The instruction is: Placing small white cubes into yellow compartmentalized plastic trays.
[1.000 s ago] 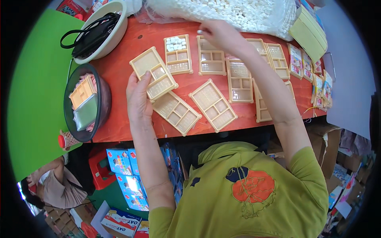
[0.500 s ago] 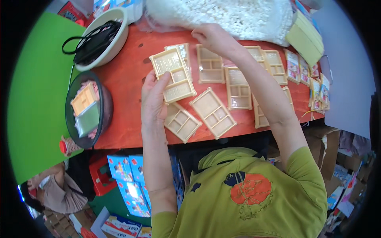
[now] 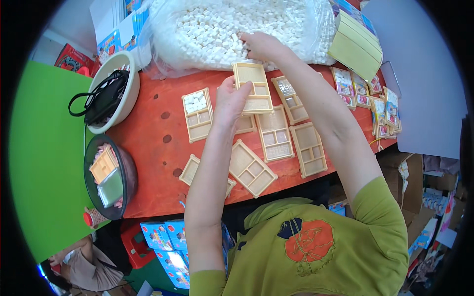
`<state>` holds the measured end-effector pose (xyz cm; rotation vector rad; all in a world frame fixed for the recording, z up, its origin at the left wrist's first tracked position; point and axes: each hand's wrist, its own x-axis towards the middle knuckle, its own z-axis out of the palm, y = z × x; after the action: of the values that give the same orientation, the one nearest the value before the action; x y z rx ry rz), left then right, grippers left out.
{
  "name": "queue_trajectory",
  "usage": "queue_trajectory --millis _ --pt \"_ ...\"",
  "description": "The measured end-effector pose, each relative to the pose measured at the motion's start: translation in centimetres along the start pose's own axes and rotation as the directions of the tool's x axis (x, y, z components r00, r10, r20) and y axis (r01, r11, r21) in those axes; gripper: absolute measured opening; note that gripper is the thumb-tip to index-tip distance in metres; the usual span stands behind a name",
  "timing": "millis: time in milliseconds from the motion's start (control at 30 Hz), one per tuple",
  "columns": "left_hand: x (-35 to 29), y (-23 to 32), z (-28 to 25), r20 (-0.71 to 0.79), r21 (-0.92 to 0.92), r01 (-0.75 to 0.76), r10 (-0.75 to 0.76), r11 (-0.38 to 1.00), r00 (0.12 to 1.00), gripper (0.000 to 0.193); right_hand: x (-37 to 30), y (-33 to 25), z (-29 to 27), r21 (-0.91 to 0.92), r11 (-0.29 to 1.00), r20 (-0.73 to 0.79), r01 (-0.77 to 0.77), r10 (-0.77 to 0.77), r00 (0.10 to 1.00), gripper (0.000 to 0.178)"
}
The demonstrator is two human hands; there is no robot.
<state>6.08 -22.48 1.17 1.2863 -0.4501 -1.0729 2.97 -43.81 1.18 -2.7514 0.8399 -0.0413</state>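
My left hand (image 3: 231, 102) is closed on a cream plastic compartment tray (image 3: 258, 103), thumb on top, tilted and raised above other trays beside the bag. The compartments I can see in it hold no pieces. My right hand (image 3: 264, 47) reaches into a large clear bag (image 3: 168, 61) of small white pieces (image 3: 212, 32), marshmallow-like chunks. Its fingers are curled among them; what they grip is hidden. Left of the held tray lies another tray (image 3: 200, 130) with white pieces in its large compartment. Several similar trays, such as one slanted tray (image 3: 247, 160), lie nearer me.
On the red table (image 3: 148, 172), a white basin (image 3: 129, 96) with a black bag and a dark tub (image 3: 129, 170) stand left. Packed sets (image 3: 380, 118) and a yellow stack (image 3: 358, 44) lie right. A person (image 3: 91, 266) is at lower left.
The view has shifted, showing more of the white pieces. My left hand has carried its tray right, close to the bag. My right hand has gone from the bag's edge in among the pieces.
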Motion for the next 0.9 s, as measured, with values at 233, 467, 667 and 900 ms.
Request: queue_trajectory --millis 233,467,667,900 --pt "2.7 0.5 1.7 0.022 -0.001 0.027 -0.027 1.0 0.999 0.034 -0.8 1.9 -2.0 0.395 0.912 0.064 -0.109 0.091 0.994 0.033" --pt "5.8 -0.5 2.3 0.039 -0.073 0.026 -0.023 0.997 0.999 0.03 -3.6 1.7 -3.5 0.23 0.958 0.072 0.168 -0.189 0.979 0.036" --pt "6.8 -1.1 2.6 0.022 -0.108 0.035 -0.033 0.994 0.999 0.03 -6.0 1.2 -4.5 0.268 0.927 0.033 0.264 -0.283 0.959 0.049" --pt "7.3 -1.9 2.8 0.007 -0.171 0.017 -0.016 0.985 1.0 0.036 -6.0 2.3 -3.2 0.273 0.912 -0.058 0.305 -0.301 0.952 0.027"
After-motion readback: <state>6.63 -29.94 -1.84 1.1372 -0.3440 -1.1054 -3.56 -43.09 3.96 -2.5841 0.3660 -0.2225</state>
